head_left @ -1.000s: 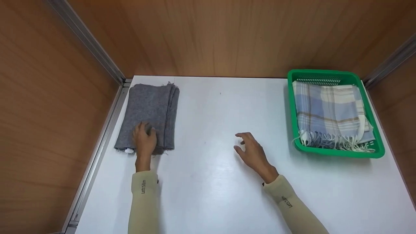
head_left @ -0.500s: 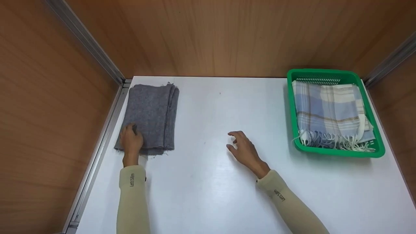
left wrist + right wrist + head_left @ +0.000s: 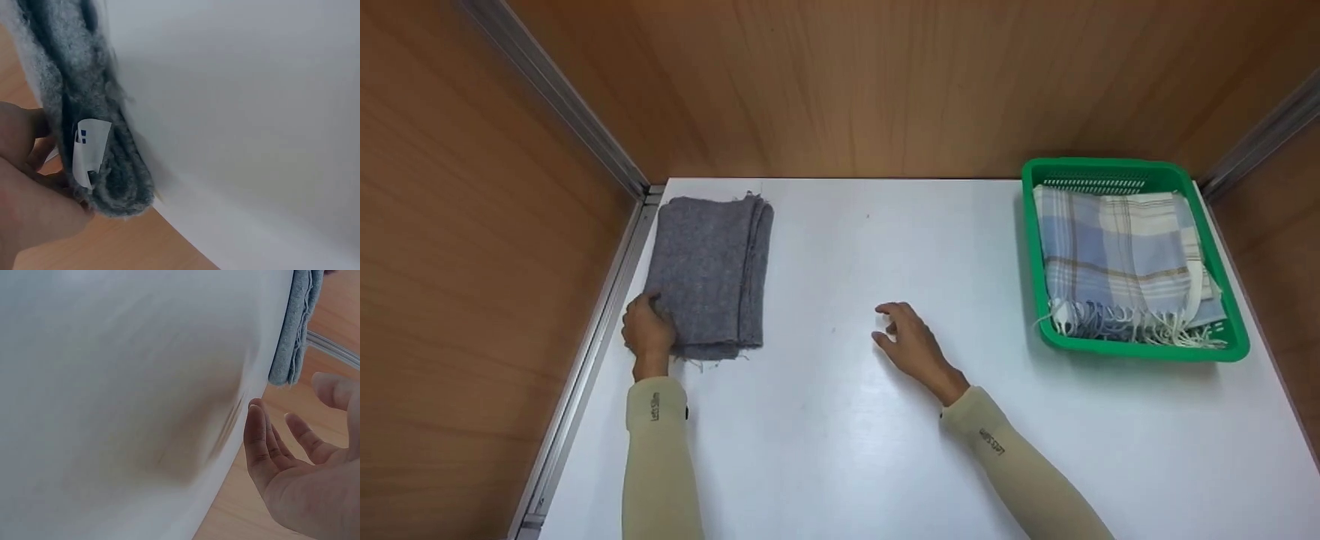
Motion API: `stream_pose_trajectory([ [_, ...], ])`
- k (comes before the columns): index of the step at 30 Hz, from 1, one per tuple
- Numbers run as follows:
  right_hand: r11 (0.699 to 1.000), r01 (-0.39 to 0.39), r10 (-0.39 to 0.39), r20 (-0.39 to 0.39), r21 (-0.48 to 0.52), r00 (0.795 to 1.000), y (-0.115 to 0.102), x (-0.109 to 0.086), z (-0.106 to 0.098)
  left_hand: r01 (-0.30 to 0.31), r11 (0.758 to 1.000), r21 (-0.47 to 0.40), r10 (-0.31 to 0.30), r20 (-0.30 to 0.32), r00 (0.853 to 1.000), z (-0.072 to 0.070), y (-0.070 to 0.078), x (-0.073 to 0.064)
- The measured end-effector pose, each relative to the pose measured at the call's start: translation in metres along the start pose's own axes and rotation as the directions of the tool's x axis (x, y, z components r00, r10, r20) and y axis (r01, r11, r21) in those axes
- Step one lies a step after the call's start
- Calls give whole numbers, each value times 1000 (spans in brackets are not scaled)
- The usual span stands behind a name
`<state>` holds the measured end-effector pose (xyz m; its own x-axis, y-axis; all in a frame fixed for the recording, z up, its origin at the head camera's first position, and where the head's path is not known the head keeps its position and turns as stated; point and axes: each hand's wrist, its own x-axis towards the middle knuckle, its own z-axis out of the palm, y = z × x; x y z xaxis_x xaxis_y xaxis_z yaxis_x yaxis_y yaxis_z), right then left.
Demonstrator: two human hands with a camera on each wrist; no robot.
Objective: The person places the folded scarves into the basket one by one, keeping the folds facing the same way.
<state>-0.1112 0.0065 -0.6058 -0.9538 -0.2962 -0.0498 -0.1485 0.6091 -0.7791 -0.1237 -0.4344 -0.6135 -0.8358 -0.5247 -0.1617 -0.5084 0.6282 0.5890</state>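
A folded grey scarf [image 3: 709, 270] with frayed ends lies at the left of the table. My left hand [image 3: 648, 330] is at its near left corner, relaxed fingers touching the side edge. In the left wrist view, the thick layered end of the scarf [image 3: 112, 163] shows a white label [image 3: 91, 151], with the fingertips partly hidden behind the fold. Over the middle of the table hovers my right hand [image 3: 913, 346], fingers loosely bent and holding nothing. It also shows with spread fingers in the right wrist view, apart from the scarf [image 3: 292, 332].
At the back right of the white table [image 3: 840, 420] stands a green plastic basket [image 3: 1140, 351], holding a folded blue and cream plaid scarf [image 3: 1125, 251] with fringes. Wooden panels [image 3: 855, 90] close off the back and both sides, with metal rails [image 3: 585, 345] along the corners.
My left hand has moved left across the grey scarf, from its near middle to its left edge. My right hand has drifted slightly left. The scarf stays in place.
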Motion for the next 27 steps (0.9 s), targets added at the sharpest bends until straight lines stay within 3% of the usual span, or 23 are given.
stream_pose_trajectory([
  [7,1000,-10,10,0,18,1000,0,2,-2,85,996,13,-86,121,989,-12,4,7],
  [13,999,-23,23,-4,46,1000,1,3,-6,61,998,31,-66,205,976,-20,5,8],
  [19,997,-37,37,7,68,999,-1,8,-4,78,996,-47,-62,277,959,-23,8,3],
  [27,995,-48,46,27,86,999,-7,17,2,78,995,-62,-56,299,953,-19,12,-5],
])
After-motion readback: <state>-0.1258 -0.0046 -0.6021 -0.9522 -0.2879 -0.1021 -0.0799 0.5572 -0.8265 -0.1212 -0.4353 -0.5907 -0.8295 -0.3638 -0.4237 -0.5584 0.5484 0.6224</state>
